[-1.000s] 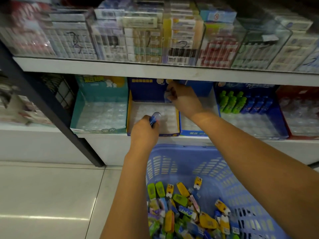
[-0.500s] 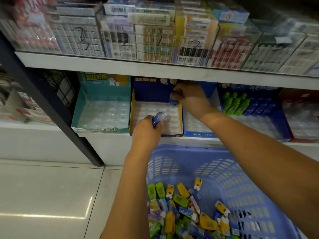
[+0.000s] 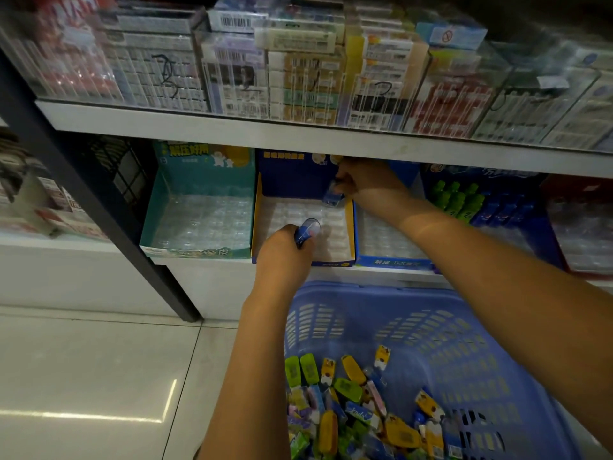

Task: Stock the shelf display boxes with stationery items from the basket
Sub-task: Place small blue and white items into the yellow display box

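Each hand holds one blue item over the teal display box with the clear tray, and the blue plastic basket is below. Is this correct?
Not quite. In the head view both hands, left and right, hold blue items over the yellow-edged dark blue display box, not the teal one. The blue plastic basket is below.

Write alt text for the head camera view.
Two bare hands load blue items into a yellow-edged display box on a lower shelf: the right hand at its back corner, the left hand near its front. A blue basket of mixed stationery sits below.

Both our arms reach fwd: left hand [image 3: 285,249] fisted, knuckles up; right hand [image 3: 368,184] further out, fingers pinched, wrist bent inward.
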The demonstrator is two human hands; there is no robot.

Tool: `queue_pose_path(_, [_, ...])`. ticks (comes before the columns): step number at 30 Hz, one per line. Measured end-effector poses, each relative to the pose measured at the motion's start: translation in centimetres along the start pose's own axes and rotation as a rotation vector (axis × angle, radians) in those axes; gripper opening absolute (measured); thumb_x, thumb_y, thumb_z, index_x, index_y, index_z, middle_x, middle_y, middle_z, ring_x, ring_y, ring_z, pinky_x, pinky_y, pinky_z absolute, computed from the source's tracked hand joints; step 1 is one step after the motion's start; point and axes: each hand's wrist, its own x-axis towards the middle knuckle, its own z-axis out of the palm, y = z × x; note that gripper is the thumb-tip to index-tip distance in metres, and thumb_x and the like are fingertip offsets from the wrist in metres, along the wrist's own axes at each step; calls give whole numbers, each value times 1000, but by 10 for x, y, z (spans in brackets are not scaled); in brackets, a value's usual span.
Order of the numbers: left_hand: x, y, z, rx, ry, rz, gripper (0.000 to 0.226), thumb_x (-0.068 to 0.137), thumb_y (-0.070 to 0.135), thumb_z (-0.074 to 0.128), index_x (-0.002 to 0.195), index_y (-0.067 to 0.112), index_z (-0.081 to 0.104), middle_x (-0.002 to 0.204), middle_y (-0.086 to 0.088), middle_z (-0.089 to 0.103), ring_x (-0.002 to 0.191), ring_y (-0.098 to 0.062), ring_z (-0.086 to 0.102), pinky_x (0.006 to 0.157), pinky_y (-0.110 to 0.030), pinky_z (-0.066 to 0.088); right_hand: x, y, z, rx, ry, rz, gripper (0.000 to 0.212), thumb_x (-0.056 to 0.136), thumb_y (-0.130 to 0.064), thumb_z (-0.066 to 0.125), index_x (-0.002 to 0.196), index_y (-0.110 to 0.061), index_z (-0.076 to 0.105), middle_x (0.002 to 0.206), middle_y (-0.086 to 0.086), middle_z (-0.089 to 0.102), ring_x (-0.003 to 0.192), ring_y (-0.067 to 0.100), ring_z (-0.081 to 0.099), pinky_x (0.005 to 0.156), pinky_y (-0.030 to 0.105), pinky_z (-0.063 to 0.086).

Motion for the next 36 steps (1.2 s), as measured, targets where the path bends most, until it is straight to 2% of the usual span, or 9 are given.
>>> queue_pose_path(10, [-1, 1, -2, -11, -2, 8, 15, 94, 20, 53, 81, 12, 52, 65, 2, 45, 55, -12, 38, 48, -25, 28, 5, 0, -2, -52, -64, 27, 31, 89, -13, 54, 113, 6, 55, 114, 26, 58, 104, 38, 56, 92, 44, 46])
queue_pose_path(15, [0, 1, -3, -5, -5, -6, 14, 93, 21, 54, 85, 9, 56, 73, -5, 51, 62, -20, 42, 49, -27, 29, -2, 5, 6, -71, 67, -44, 17, 90, -14, 53, 95, -3, 65, 99, 15, 63, 95, 29, 57, 79, 31, 41])
queue_pose_path(18, [-1, 3, -4, -38, -2, 1, 14, 93, 18, 55, 93, 5, 61, 72, -5, 52, 61, -19, 42, 50, -27, 29, 1, -5, 7, 34, 23, 75, 13, 90, -7, 47, 80, -1, 54, 90, 16, 54, 85, 26, 51, 72, 27, 36])
queue_pose_path(20, [-3, 5, -7, -148, 17, 23, 12, 92, 16, 57, 98, 7, 62, 74, -4, 53, 64, -19, 45, 53, -25, 33, 1, -7, 4, 39, 9, 101, 15, 92, -7, 46, 88, 4, 55, 95, 16, 58, 93, 23, 54, 73, 28, 41])
queue_pose_path(23, [-7, 9, -13, -347, 65, 49, 13, 91, 21, 61, 92, 9, 63, 67, -4, 54, 59, -14, 44, 54, -20, 37, -16, -13, -1, 203, 92, 63, 32, 95, -20, 53, 123, -8, 60, 124, 9, 61, 112, 20, 57, 97, 24, 41])
queue_pose_path(26, [-8, 13, -20, -526, 78, -3, 14, 86, 27, 67, 90, 14, 64, 74, -4, 64, 66, -15, 58, 63, -26, 48, -42, -23, 3, 727, -13, 24, 22, 91, -20, 60, 111, -13, 65, 89, -1, 69, 74, 5, 65, 76, 17, 54])
queue_pose_path(29, [-8, 18, -20, -624, 89, 2, 12, 82, 23, 72, 88, 21, 63, 77, 1, 67, 69, -10, 64, 66, -23, 54, -53, -28, 6, 975, -67, 19, 14, 84, -10, 67, 96, -18, 66, 88, 3, 69, 72, 10, 66, 69, 17, 57])
queue_pose_path(33, [-7, 21, -16, -648, 137, 22, 28, 82, 22, 72, 107, 13, 63, 87, 3, 68, 77, -7, 65, 68, -21, 53, -49, -28, 1, 925, -22, -39, 18, 82, -11, 71, 96, -21, 65, 84, -2, 69, 78, 13, 68, 72, 20, 57])
queue_pose_path(36, [-7, 18, -13, -335, 149, 37, 50, 86, 32, 67, 129, 10, 52, 115, -3, 64, 102, -15, 62, 83, -25, 49, -29, -22, 2, 683, 131, -29, 15, 83, -17, 70, 93, -23, 63, 84, -8, 66, 79, 8, 65, 76, 22, 55])
